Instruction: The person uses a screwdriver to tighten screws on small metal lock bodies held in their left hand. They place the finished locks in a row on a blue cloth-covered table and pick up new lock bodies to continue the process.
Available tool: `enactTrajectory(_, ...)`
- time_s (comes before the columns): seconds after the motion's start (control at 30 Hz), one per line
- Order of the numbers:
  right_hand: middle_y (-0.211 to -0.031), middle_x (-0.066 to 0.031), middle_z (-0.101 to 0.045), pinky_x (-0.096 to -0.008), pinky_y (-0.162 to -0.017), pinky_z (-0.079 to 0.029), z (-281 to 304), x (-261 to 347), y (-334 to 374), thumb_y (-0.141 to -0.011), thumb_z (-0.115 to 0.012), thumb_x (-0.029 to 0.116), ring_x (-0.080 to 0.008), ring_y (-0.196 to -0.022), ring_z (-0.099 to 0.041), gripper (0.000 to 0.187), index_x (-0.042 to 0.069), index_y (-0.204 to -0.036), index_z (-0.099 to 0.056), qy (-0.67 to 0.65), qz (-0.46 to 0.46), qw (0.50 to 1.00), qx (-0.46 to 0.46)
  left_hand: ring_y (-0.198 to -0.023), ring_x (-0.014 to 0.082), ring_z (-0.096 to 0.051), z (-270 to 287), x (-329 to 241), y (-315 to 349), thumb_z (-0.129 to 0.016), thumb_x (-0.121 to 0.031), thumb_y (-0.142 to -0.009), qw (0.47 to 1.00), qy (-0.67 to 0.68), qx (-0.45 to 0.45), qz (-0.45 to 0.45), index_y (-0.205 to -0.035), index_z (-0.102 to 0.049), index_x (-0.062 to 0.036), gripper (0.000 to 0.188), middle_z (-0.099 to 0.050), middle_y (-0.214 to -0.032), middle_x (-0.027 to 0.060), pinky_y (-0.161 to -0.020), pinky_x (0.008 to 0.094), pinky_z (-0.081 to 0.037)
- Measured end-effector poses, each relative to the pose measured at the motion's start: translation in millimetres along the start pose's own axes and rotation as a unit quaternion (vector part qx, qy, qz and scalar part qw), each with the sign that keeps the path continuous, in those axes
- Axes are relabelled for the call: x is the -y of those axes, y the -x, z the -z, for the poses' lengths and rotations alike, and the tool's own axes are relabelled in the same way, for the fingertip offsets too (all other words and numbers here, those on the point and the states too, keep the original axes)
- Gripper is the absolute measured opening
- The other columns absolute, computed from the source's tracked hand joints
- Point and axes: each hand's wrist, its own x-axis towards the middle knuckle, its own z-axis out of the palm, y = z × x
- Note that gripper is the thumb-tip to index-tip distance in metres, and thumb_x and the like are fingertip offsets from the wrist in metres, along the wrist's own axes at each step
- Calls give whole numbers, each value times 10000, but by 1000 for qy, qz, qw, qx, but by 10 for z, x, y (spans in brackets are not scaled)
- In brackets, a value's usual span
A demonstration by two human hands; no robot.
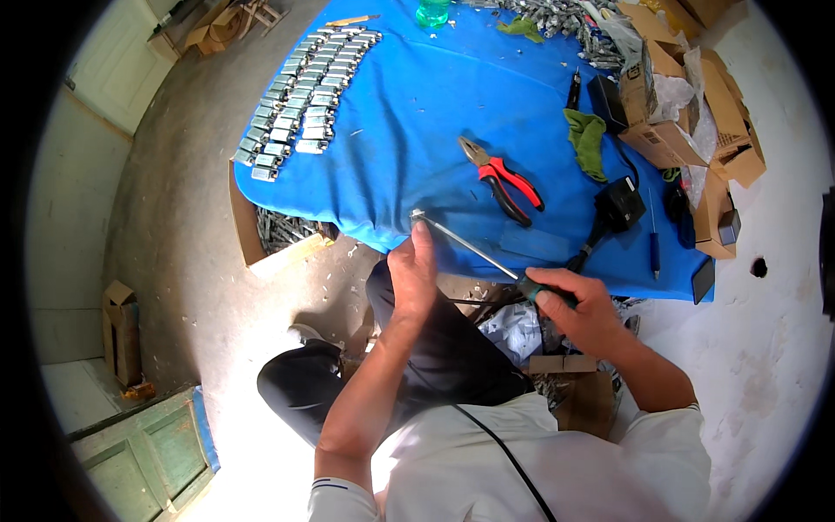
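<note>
At the near edge of the blue-covered table, my left hand [414, 268] is closed, its thumb pressed on a small silvery metal part [417, 214]. What kind of part it is I cannot make out. My right hand [577, 306] grips the dark green handle of a screwdriver [474, 248]. The long shaft slants up to the left, and its tip meets or nearly meets the metal part. Just beyond the shaft lie combination pliers [509, 183] with red and black handles, jaws pointing away.
Rows of small metal pieces [296, 100] lie at the far left of the blue cloth [409, 104]. Cardboard boxes [665, 143], a green cloth [586, 143], a black device [620, 204] and a thin blue screwdriver [654, 254] line the right side. Beneath the left edge stands a box of metal parts [283, 230].
</note>
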Motion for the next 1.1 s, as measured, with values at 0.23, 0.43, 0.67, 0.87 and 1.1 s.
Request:
enactTrajectory(0.23, -759, -34, -611, -208, -488, -397, 297, 8, -280, -911, -586, 93, -47, -548, -485, 288, 25, -1188, -627, 36, 78, 995, 48, -569, 132, -319, 2, 74, -24, -479, -270, -998, 1000, 10, -6, -11, -658, -423, 44, 466, -384, -558, 31, -503, 352, -315)
enactTrajectory(0.43, -736, -50, -591, -213, -454, -369, 18, -97, -119, -929, -573, 136, -64, -501, -465, 301, 39, -1214, -595, -131, -50, 989, 48, -557, 129, -317, 10, 95, -40, -477, -263, -997, 1000, 4, -8, -23, -643, -427, 43, 470, -380, -541, 31, -493, 348, -315)
enactTrajectory(0.67, -755, -69, -598, -209, -428, -356, -510, -317, 99, -953, -555, 193, -68, -493, -480, 351, 55, -1275, -528, -270, -67, 961, 1, -441, 76, -353, 24, 110, -87, -475, -480, -969, 998, -7, -20, -52, -574, -395, -97, 556, -377, -503, -30, -404, 257, -290)
enactTrajectory(0.87, -773, -81, -588, -203, -403, -345, -646, -241, 170, -942, -554, 193, -88, -498, -490, 342, 69, -1261, -535, -347, -134, 928, -8, -440, 83, -358, -9, 37, -67, -469, -509, -962, 995, -13, -48, -83, -558, -388, -91, 587, -378, -495, -23, -409, 266, -296)
enactTrajectory(1.1, -788, -73, -578, -211, -367, -301, -743, -232, 199, -933, -553, 216, -110, -497, -485, 346, 108, -1261, -522, -450, -193, 872, 8, -408, 80, -338, 35, 106, -113, -459, -552, -950, 995, 7, -48, -88, -558, -365, -115, 594, -361, -481, -25, -383, 256, -276)
